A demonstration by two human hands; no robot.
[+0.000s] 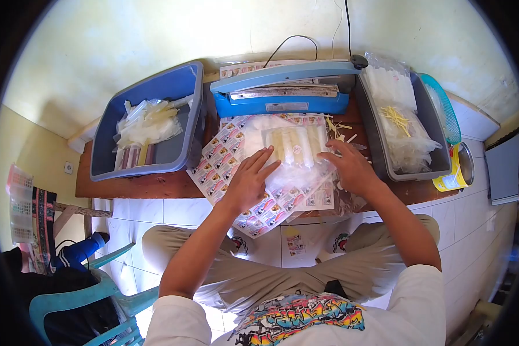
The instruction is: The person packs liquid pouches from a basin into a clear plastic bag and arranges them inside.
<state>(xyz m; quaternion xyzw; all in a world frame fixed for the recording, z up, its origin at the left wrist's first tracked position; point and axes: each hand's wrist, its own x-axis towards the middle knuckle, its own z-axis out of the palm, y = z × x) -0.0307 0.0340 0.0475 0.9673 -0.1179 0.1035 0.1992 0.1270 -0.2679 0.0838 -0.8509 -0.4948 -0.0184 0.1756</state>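
On the printed label sheets (222, 167) lies a clear plastic bag (303, 176) with several long pale tubes (294, 147) side by side in it. My left hand (251, 177) rests at the bag's left edge, fingers stretched out. At the right edge, my right hand (354, 170) touches the bag with its fingertips, fingers apart. Just behind the bag stands a blue impulse sealer (282, 104); its long lever arm (282, 76) is raised above the sealing bar.
A blue-grey tub (193, 127) with plastic bags and tubes stands left. The grey tub (438, 158) at right holds filled bags and yellow ties (395, 119). Beyond it are a teal basket (444, 109) and yellow can (452, 173). A green chair (69, 297) is lower left.
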